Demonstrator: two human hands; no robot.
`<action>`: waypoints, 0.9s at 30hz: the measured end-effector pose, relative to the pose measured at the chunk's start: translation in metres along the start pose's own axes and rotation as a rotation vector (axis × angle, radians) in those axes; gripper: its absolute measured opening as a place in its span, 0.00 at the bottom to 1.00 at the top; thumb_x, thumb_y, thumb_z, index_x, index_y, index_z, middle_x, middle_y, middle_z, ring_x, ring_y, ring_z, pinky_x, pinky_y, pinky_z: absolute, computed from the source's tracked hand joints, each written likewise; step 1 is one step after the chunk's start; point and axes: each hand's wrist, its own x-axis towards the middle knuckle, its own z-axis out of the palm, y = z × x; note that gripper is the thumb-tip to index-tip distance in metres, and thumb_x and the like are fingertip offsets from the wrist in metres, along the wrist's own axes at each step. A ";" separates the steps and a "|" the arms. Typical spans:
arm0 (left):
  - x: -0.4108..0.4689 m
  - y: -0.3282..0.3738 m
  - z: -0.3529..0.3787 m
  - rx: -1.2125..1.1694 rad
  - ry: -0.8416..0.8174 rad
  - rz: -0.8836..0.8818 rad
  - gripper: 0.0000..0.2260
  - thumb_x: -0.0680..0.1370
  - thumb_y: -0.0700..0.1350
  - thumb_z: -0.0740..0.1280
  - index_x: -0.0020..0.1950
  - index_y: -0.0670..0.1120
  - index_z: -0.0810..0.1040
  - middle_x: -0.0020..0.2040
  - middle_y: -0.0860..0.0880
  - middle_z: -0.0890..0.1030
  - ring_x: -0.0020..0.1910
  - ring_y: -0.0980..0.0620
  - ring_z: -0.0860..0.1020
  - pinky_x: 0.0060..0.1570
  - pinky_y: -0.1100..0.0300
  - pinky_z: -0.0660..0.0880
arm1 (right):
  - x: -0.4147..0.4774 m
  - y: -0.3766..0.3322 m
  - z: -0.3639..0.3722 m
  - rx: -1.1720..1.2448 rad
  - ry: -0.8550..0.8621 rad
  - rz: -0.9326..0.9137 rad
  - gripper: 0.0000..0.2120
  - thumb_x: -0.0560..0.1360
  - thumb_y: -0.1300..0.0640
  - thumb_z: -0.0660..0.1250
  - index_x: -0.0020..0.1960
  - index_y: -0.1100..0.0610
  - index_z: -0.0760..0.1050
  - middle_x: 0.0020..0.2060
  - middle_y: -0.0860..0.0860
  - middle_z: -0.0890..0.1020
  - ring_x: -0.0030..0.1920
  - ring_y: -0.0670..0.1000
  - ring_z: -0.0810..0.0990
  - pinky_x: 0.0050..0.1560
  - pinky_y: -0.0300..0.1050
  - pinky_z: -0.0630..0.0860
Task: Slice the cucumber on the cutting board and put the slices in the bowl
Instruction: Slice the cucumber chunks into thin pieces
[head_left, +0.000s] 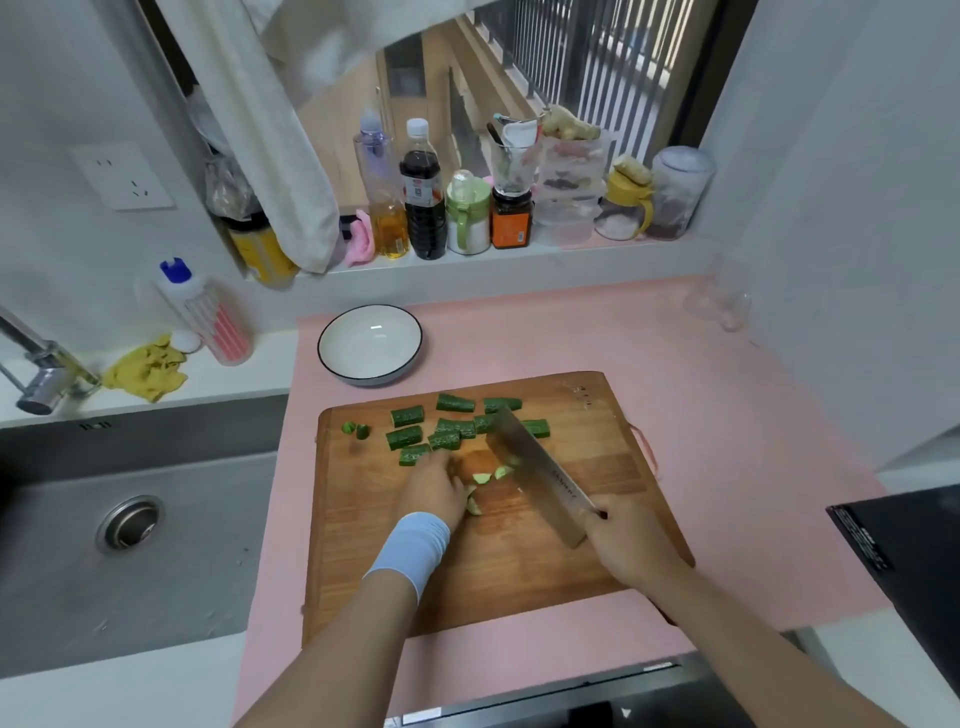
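Note:
Several dark green cucumber pieces (448, 427) lie scattered on the far half of the wooden cutting board (519, 577). My left hand (434, 491) rests on the board's middle with its fingers curled over a few pale cut pieces (480, 479). My right hand (626, 540) grips the handle of a cleaver (537, 475), whose blade slants toward the far left and touches the pieces beside my left hand. Two small end bits (356, 429) lie at the board's far left. A white bowl (370, 343) with a dark rim stands beyond the board, with nothing in it.
A steel sink (130, 525) and tap (41, 374) lie to the left. Bottles and jars (426, 208) line the window sill behind. A black cooktop (904, 540) sits at the right edge. The board lies on a pink mat (727, 415).

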 end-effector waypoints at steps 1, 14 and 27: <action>0.003 0.006 0.000 0.062 -0.054 -0.011 0.11 0.77 0.43 0.63 0.60 0.48 0.76 0.61 0.48 0.75 0.52 0.47 0.78 0.52 0.57 0.75 | 0.004 0.002 -0.005 0.011 0.011 0.001 0.12 0.82 0.48 0.62 0.48 0.51 0.81 0.36 0.49 0.83 0.34 0.49 0.80 0.32 0.43 0.71; 0.042 0.089 0.032 0.011 0.033 0.031 0.13 0.79 0.40 0.61 0.60 0.50 0.79 0.59 0.49 0.78 0.57 0.47 0.76 0.54 0.57 0.75 | 0.054 0.008 -0.068 0.042 0.076 -0.080 0.14 0.82 0.52 0.61 0.43 0.56 0.80 0.33 0.52 0.80 0.30 0.50 0.74 0.29 0.43 0.66; 0.073 0.102 0.049 0.414 -0.084 0.252 0.15 0.82 0.49 0.61 0.68 0.52 0.73 0.62 0.49 0.74 0.58 0.46 0.76 0.52 0.54 0.75 | 0.066 0.021 -0.076 0.062 0.094 -0.082 0.15 0.81 0.53 0.61 0.38 0.56 0.77 0.27 0.49 0.75 0.26 0.48 0.70 0.28 0.43 0.64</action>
